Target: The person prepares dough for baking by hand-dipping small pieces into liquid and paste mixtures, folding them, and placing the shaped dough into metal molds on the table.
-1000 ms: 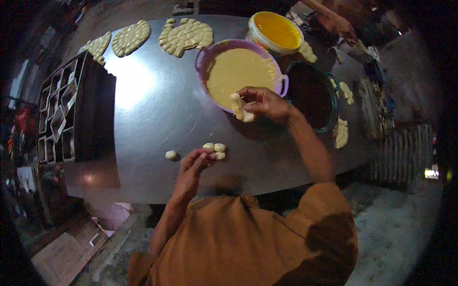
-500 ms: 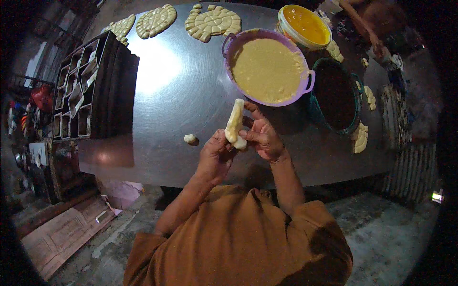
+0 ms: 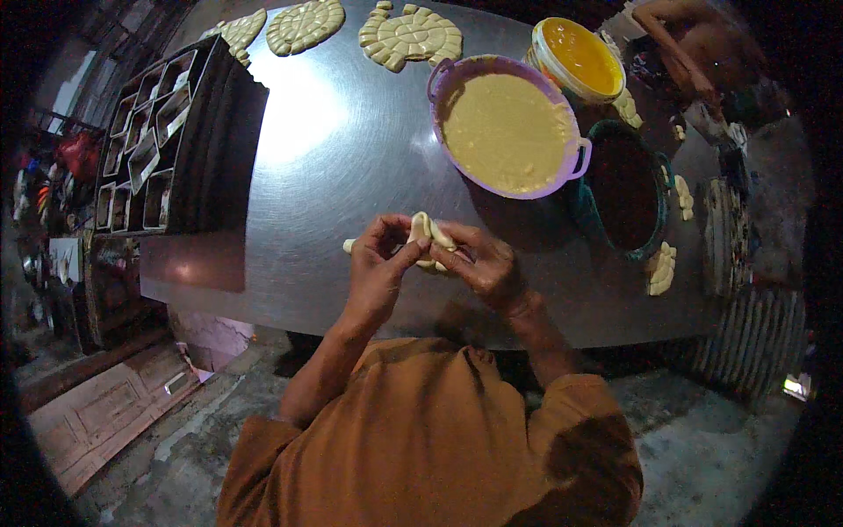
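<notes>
A piece of pale dough [image 3: 421,228] is folded over between my two hands, above the near part of a metal table [image 3: 342,184]. My left hand [image 3: 378,263] pinches its left side with thumb and fingers. On the other side, my right hand [image 3: 488,268] grips the dough, thumb pressed against it near the left thumb. The dough's underside is partly hidden by my fingers. Just beyond my left hand lies a small lump of dough [image 3: 349,246]. A purple two-handled basin [image 3: 575,156] holding a thick creamy-yellow mixture [image 3: 509,132] stands farther off, to the right.
Behind the basin is a white bucket [image 3: 537,58] of glossy yellow-orange stuff; a dark green tub [image 3: 594,211] stands right. Rounds of dough pieces [image 3: 413,39] lie along the far edge. Stacked metal tins [image 3: 145,158] stand left. Another person [image 3: 689,75] is at the far right.
The dough was a long upright strip; now it is folded into a shorter loop. My hands have come level with each other, both thumbs on the dough. The view has shifted slightly.
</notes>
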Demonstrator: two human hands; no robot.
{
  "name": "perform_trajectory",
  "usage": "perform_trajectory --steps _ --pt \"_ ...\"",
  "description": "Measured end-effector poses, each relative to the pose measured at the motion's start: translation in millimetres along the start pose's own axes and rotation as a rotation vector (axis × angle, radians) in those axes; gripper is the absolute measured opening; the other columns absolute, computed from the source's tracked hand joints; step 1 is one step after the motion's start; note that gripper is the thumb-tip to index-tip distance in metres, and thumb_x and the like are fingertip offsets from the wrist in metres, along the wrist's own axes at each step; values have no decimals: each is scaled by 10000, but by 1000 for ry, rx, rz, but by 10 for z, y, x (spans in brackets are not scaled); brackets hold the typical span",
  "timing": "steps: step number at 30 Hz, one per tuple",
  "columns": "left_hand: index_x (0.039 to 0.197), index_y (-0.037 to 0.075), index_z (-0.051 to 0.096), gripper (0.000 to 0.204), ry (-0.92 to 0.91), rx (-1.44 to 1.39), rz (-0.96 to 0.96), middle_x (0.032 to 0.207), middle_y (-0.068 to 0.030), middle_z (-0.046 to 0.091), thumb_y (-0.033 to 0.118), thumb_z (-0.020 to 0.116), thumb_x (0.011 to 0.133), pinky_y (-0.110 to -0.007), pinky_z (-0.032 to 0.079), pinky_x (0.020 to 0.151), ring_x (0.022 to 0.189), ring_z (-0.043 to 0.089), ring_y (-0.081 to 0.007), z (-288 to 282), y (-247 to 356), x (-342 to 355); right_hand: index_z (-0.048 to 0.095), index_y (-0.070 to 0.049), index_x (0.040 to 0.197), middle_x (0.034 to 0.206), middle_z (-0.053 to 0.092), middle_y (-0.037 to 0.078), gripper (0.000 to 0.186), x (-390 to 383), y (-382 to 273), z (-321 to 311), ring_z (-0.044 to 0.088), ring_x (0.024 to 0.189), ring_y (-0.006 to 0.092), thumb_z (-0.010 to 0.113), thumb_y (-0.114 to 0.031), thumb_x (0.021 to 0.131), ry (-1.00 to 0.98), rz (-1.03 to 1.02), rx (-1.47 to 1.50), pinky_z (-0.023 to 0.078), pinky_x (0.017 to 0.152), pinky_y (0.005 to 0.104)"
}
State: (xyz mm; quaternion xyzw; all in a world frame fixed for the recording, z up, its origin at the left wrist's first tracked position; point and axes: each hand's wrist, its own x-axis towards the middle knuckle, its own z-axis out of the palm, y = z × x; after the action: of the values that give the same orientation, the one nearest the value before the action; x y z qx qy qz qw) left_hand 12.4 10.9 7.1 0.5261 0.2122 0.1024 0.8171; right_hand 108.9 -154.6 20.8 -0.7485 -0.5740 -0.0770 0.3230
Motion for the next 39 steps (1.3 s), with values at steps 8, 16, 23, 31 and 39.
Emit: perform_trajectory --steps 8,16,23,31,39 --pt "1064 -5 647 193 -337 338 -50 1006 -52 669 150 638 949 -258 488 830 927 615 -108 -230 235 -104 686 -73 948 872 654 65 220 290 82 -206 671 784 254 768 -44 745 -148 194 330 574 690 316" --pt "1087 18 628 268 -206 -373 -461 1053 -72 665 241 659 942 -298 518 854 954 634 -153 -310 -52 -5 680 -96 1056 998 658 85 329 213 12 -52 667 882 265 778 -115 743 -13 -19 208 551 713 374" --pt "1168 9 594 274 -33 -374 -316 1125 -93 641 126 655 928 -338 496 941 1036 620 -189 -234 -96 -94 646 -45 1155 1100 654 101 374 59 -439 332 665 994 256 743 -94 797 197 183 -51 555 759 370" --pt "1187 3 612 263 -233 -136 -59 1195 -96 630 62 608 931 -351 466 1002 1126 585 -183 -289 -72 -107 726 -37 954 973 678 89 147 68 -338 484 676 898 199 757 -86 820 287 947 871 540 776 297" --pt "1164 -10 644 247 37 -79 -15 1077 -89 683 97 627 943 -312 551 864 966 660 -163 -175 -104 -217 729 -53 1000 1007 683 57 218 90 -511 389 654 954 204 770 -45 786 349 605 564 543 808 318"
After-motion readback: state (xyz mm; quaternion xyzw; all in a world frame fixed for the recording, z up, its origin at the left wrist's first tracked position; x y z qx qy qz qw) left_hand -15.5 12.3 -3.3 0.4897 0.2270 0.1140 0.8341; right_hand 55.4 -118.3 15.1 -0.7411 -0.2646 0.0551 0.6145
